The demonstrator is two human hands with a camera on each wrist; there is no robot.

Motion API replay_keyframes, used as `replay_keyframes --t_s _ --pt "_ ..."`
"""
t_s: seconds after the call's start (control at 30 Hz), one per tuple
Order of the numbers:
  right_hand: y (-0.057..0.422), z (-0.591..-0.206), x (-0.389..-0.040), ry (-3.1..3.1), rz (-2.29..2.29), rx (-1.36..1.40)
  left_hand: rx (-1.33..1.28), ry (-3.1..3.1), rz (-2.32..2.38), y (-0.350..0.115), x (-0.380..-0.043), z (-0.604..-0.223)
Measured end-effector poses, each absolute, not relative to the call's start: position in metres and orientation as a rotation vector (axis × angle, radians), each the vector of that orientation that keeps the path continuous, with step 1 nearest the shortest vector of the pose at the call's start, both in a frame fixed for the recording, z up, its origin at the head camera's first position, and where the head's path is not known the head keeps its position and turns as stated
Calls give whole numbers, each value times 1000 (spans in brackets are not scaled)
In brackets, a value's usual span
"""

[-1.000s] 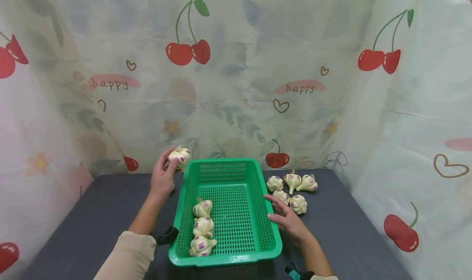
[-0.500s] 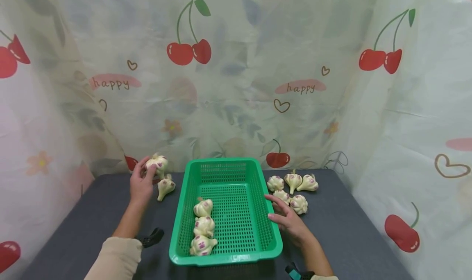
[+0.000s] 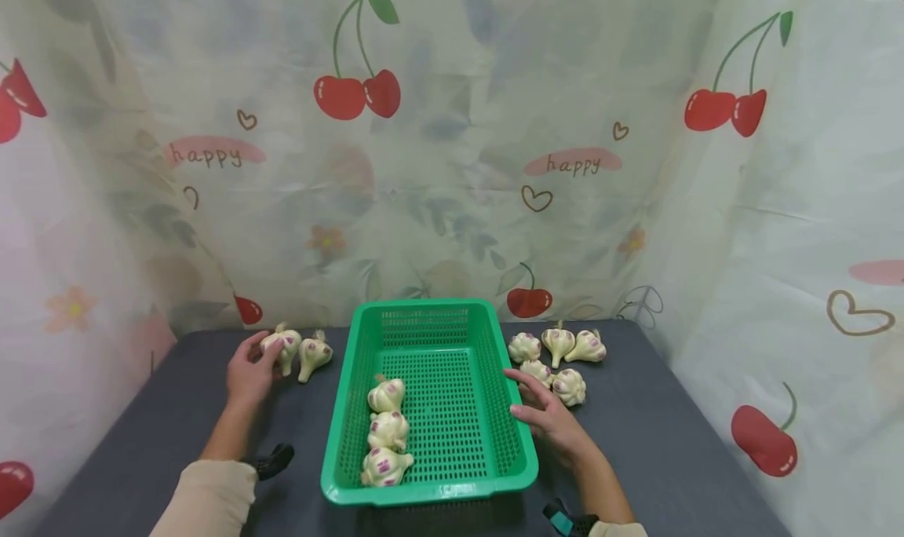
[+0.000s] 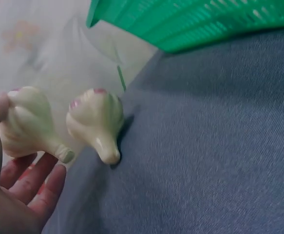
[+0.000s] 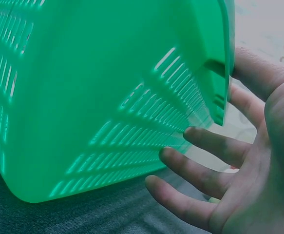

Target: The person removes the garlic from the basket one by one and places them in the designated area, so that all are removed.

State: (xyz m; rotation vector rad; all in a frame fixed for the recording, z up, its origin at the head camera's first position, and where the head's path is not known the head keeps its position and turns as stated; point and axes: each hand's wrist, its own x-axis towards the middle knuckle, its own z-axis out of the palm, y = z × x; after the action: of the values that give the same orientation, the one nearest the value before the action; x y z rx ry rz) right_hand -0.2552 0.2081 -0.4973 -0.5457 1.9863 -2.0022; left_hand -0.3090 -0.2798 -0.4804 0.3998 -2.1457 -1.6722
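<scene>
My left hand (image 3: 250,370) holds a garlic bulb (image 3: 286,348) between thumb and fingers, low at the table's back left. In the left wrist view that held garlic bulb (image 4: 27,119) has its stubby neck pointing toward the lower right. Just right of it a second garlic bulb (image 3: 314,353) lies on the table. My right hand (image 3: 554,421) rests at the right rim of the green plastic basket (image 3: 524,443), its fingers spread and relaxed. From the right wrist, the fingers (image 5: 195,170) extend along the basket's outer slotted side. Three garlic bulbs (image 3: 388,430) line the basket's left inside.
Right of the basket sits a cluster of several garlic bulbs (image 3: 558,347), close to my right hand. A dark cloth covers the table (image 3: 678,458). A printed curtain (image 3: 438,168) closes off the back and both sides.
My left hand has carried its garlic bulb left and down from beside the basket's back left corner, to beside the other bulb. The right hand has stayed at the rim.
</scene>
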Motion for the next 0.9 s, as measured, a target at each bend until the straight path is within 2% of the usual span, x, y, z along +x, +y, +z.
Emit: replay_keyframes --t_s 0.4,0.9 --pt "208 -498 -256 1936 -2029 -581 611 -2298 -1496 -290 -314 -495" --pt "207 -499 -254 1961 -2014 -545 650 -2367 -1429 -296 -328 -501"
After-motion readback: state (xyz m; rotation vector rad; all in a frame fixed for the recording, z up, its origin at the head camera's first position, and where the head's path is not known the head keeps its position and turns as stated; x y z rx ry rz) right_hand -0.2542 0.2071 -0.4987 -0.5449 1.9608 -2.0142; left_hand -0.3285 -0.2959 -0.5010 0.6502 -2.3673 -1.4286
